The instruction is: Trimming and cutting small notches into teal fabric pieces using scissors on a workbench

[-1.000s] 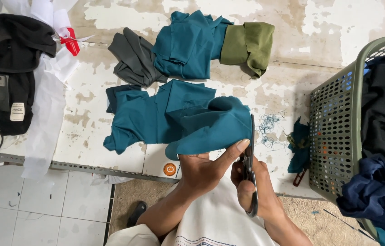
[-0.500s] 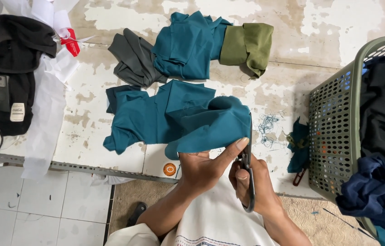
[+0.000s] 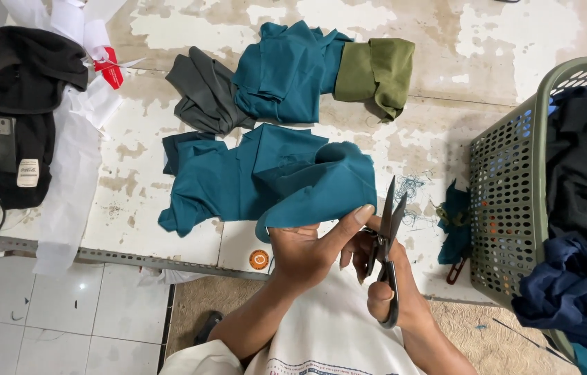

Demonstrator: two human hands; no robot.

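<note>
Your left hand (image 3: pixel 307 253) pinched the near edge of the teal cloth (image 3: pixel 265 184), thumb stretched toward the blades. Your right hand (image 3: pixel 383 281) gripped the scissors (image 3: pixel 386 243), blades slightly parted just beside that edge. The cloth lay on the worn table (image 3: pixel 446 132), a green basket (image 3: pixel 508 201) to the right.

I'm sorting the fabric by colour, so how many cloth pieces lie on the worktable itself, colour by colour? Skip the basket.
Teal: 2, the teal piece in the left hand and the teal bundle
Grey piece: 1
Olive piece: 1
Black garment: 1
Total: 5
</note>
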